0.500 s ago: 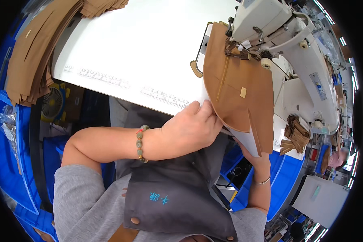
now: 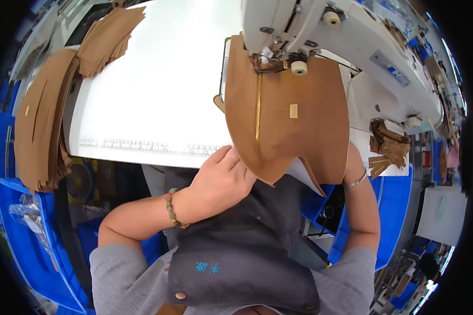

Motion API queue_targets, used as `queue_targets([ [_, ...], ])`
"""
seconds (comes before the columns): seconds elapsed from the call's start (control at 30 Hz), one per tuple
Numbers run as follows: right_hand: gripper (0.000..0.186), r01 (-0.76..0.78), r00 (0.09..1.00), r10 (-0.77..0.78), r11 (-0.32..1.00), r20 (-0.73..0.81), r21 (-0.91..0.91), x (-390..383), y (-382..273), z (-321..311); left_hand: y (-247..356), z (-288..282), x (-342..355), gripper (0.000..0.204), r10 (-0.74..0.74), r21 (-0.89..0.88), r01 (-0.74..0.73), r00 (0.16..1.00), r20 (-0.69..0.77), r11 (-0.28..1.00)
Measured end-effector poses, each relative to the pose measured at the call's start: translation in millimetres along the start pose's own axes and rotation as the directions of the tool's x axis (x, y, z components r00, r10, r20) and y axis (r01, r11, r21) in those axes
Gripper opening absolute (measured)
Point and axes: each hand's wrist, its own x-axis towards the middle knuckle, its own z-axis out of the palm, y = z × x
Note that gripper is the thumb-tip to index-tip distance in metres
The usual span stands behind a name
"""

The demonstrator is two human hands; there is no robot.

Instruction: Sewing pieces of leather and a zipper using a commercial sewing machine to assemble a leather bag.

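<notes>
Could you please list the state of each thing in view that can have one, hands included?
Brown fabric piece: flat under the machine head, near edge hanging over the table edge.
Zipper: closed, lying along the fabric towards the needle.
Left hand: fingers curled on the fabric's near edge.
Right hand: hidden beneath the fabric.
Sewing machine: head down over the fabric.
Stacked brown pieces: piled, overhanging the table's left end.

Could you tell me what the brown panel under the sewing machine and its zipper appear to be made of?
The brown panel looks like matte leather or a leather-like sheet: it holds stiff, clean-cut edges without draping. The zipper seems metal, judging by its shiny gold glint, though coated plastic cannot be excluded.
</notes>
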Motion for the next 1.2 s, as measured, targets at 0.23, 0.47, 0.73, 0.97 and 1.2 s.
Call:
queue_targets([
  [0.23, 0.031, -0.07, 0.994, 0.074, 0.996, -0.084, 0.049, 18.0, 11.7, -5.8, -3.1, 1.1, -0.2, 0.027, 0.022, 0.006, -0.022, 1.0, -0.004, 1.0],
  [0.47, 0.024, -0.45, 0.892, 0.428, 0.822, -0.143, -0.348, 22.3, 4.3, -63.5, 3.5, 0.0, -13.3, 0.043, -0.014, -0.087, 0.016, 1.0, 0.022, 0.996],
  [0.73, 0.046, -0.114, 0.993, 0.109, 0.988, 0.049, 0.105, 8.5, -122.6, 3.7, 8.9, -0.5, -36.0, 0.051, -0.143, -0.108, 0.153, 0.985, 0.1, 0.982],
  [0.97, 0.055, -0.077, 0.992, 0.083, 0.995, 0.093, -0.063, -4.1, -139.5, 14.1, -3.2, -12.8, -45.8, 0.036, -0.207, -0.078, 0.215, 0.973, 0.1, 0.973],
  [1.2, 0.059, -0.045, 0.989, 0.042, 0.999, 0.14, 0.017, -4.7, -140.0, 15.0, -39.4, -25.0, -10.0, 0.032, -0.38, -0.227, 0.365, 0.925, -0.027, 0.903],
])
